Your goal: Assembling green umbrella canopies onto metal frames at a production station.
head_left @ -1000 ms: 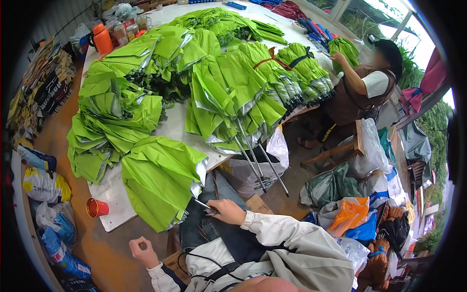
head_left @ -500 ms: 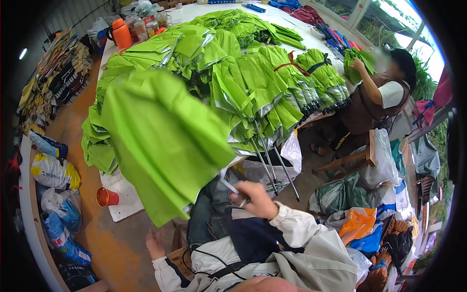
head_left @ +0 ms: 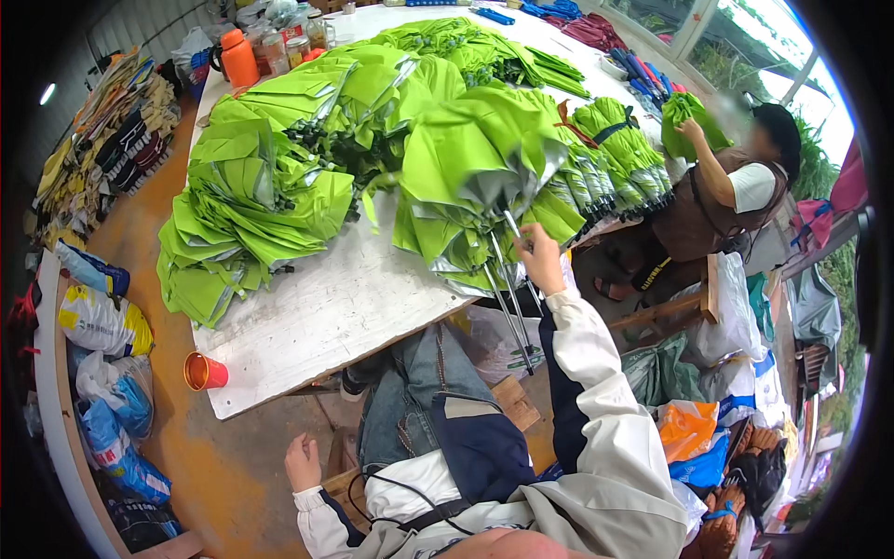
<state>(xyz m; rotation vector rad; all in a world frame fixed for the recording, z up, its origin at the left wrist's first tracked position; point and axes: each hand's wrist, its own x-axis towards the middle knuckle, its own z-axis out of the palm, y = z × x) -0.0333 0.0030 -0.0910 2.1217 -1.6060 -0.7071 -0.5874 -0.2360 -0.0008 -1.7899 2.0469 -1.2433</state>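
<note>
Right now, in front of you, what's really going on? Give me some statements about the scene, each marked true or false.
1. The right hand holds a green umbrella by its shaft. True.
2. The left hand holds an umbrella too. False: it is off the table with nothing visible in it.
3. A red cup is at the table's near left corner. True.
4. The orange thermos is right beside the cup. False: it is at the table's far left.
5. A co-worker's hand touches green fabric. True.

Smooth green cloth canopies (head_left: 466,135), glossy metal shafts (head_left: 506,315).
</note>
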